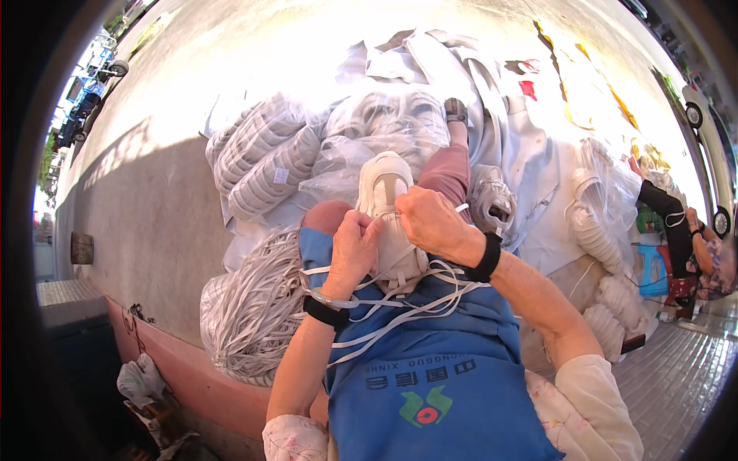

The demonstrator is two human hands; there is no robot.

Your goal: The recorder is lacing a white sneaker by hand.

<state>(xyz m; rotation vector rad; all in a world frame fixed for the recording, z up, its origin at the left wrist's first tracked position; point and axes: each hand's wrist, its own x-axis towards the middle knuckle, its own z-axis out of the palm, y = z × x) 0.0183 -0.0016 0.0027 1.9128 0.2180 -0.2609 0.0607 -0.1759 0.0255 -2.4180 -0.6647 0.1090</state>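
Observation:
A cream sneaker [396,250] rests on my lap, its toe pointing away from me. My left hand [357,244] is closed in a pinch at the shoe's left side; whether lace lies between its fingertips is hidden. Across the shoe's lacing area, my right hand [434,223] pinches a white shoelace, and a short bit of lace shows beside the knuckles. Loose white laces [384,326] trail over the blue apron [430,338] on my lap and under my left wrist. Both wrists wear black bands.
A large bundle of pale laces [254,307] lies by my left knee. Ahead, stacked shoes in clear plastic bags [265,154] sit on a pale sheet [530,184]. Another shoe [492,201] stands by my right leg. At far right, a person [703,257] sits near a blue stool [652,270].

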